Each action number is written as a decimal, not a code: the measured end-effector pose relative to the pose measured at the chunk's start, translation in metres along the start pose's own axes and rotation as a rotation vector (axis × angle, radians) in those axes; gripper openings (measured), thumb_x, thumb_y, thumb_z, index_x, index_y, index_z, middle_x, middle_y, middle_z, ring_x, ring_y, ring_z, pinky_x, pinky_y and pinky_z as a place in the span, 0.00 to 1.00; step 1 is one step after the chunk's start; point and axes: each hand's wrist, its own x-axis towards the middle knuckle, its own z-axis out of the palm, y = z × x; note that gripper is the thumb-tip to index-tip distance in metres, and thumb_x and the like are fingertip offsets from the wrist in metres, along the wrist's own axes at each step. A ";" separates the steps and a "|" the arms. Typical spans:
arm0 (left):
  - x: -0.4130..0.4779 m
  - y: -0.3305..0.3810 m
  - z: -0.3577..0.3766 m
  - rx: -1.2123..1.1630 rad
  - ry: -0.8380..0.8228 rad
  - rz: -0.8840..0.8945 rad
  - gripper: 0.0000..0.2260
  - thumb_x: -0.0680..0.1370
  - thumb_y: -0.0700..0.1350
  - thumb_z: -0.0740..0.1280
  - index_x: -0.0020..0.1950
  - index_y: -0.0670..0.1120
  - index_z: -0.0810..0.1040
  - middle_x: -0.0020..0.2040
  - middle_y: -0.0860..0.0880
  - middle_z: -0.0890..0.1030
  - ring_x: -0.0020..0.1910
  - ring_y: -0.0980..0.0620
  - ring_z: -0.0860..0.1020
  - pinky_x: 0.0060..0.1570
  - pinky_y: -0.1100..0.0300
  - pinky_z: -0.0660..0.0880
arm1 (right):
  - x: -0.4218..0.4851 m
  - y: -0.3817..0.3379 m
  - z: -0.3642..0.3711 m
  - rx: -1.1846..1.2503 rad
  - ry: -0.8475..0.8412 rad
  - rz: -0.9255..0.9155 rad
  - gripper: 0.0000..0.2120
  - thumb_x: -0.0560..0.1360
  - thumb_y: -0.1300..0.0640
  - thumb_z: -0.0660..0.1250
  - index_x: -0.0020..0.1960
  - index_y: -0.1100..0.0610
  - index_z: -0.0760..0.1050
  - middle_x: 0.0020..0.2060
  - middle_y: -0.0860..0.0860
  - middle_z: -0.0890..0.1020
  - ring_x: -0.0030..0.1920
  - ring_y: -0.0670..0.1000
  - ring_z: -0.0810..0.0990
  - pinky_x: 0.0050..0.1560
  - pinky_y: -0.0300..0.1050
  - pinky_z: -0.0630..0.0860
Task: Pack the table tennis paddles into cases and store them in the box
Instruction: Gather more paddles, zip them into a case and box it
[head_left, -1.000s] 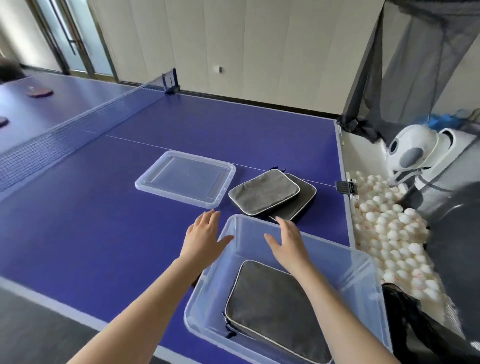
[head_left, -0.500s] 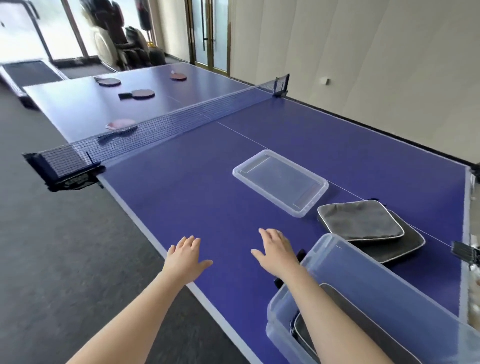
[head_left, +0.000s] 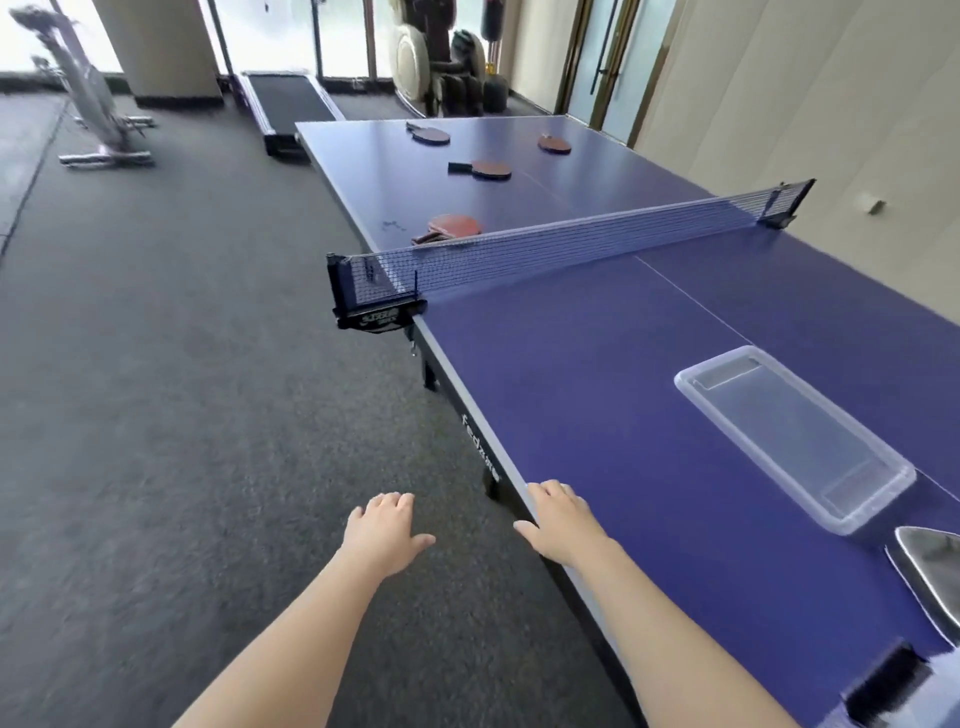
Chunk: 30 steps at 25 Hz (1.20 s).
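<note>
Left hand (head_left: 387, 535), right hand (head_left: 563, 525) (both relaxed)

Paddles (head_left: 491, 169) on table (head_left: 597, 415) beyond net (head_left: 571, 244); lid (head_left: 795, 436) on nr half, case (head_left: 930, 571) just beside it

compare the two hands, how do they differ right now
The left hand is over the carpet, clear of the table; the right hand is over the table's edge. The left thumb points right, the right thumb left. Both are open, palm down, empty.
</note>
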 end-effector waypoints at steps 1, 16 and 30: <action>0.002 -0.018 -0.002 -0.013 -0.003 -0.022 0.32 0.78 0.61 0.61 0.75 0.45 0.60 0.75 0.47 0.64 0.74 0.47 0.61 0.72 0.48 0.60 | 0.013 -0.022 0.000 -0.006 -0.012 -0.028 0.28 0.80 0.45 0.57 0.75 0.57 0.56 0.71 0.56 0.64 0.72 0.57 0.61 0.71 0.52 0.61; 0.107 -0.198 -0.053 -0.179 -0.017 -0.264 0.33 0.79 0.60 0.60 0.77 0.44 0.56 0.76 0.47 0.61 0.75 0.46 0.60 0.72 0.48 0.61 | 0.225 -0.198 0.001 -0.119 -0.161 -0.280 0.29 0.79 0.46 0.58 0.75 0.58 0.56 0.71 0.57 0.65 0.71 0.58 0.62 0.71 0.53 0.62; 0.309 -0.338 -0.178 -0.108 -0.083 -0.287 0.32 0.78 0.62 0.60 0.76 0.44 0.59 0.74 0.46 0.66 0.73 0.46 0.64 0.71 0.48 0.61 | 0.456 -0.327 -0.064 -0.091 -0.224 -0.302 0.29 0.79 0.46 0.59 0.74 0.59 0.58 0.70 0.58 0.66 0.71 0.58 0.63 0.70 0.54 0.63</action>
